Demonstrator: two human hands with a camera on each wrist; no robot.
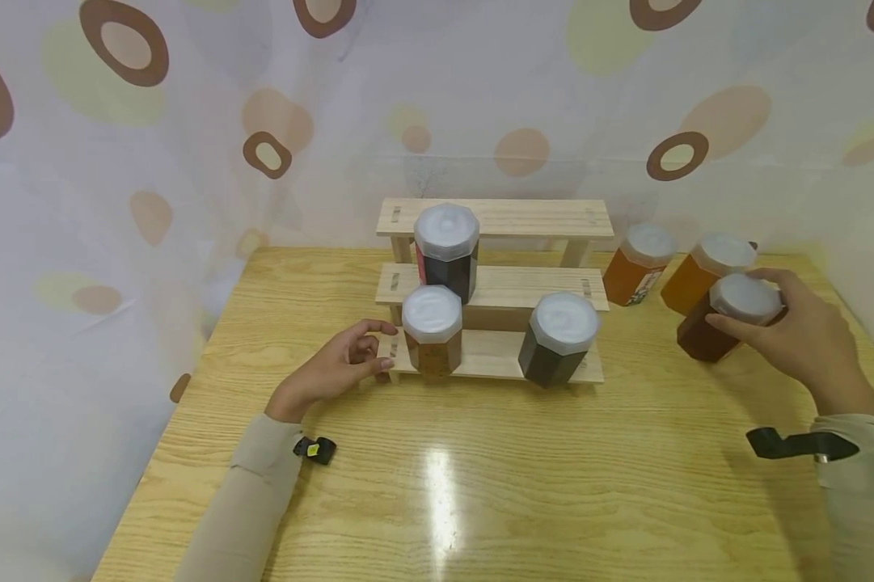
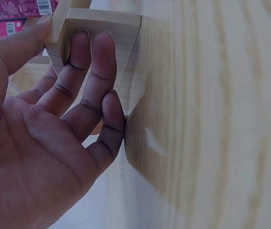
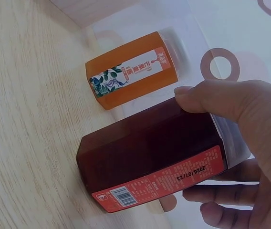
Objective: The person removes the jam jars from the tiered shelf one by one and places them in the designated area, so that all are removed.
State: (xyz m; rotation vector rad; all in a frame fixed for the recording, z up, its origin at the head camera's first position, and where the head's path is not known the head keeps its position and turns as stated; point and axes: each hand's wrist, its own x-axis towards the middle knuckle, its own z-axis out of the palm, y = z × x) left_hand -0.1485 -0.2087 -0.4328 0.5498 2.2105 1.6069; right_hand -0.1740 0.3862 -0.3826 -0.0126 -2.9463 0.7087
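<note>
A dark red octagonal jar with a translucent lid is gripped near its top by my right hand, thumb on one side and fingers on the other. In the right wrist view it bears a red label with a barcode. My left hand holds the left end of the lowest step of a wooden tiered rack, thumb at the front and fingers bent against its end. On that step stand an amber-brown jar and a dark jar. Another dark jar stands on the middle step.
Two orange jars, one nearer the rack and one behind the held jar, stand on the wooden table right of the rack. A patterned cloth hangs behind the table and along its left.
</note>
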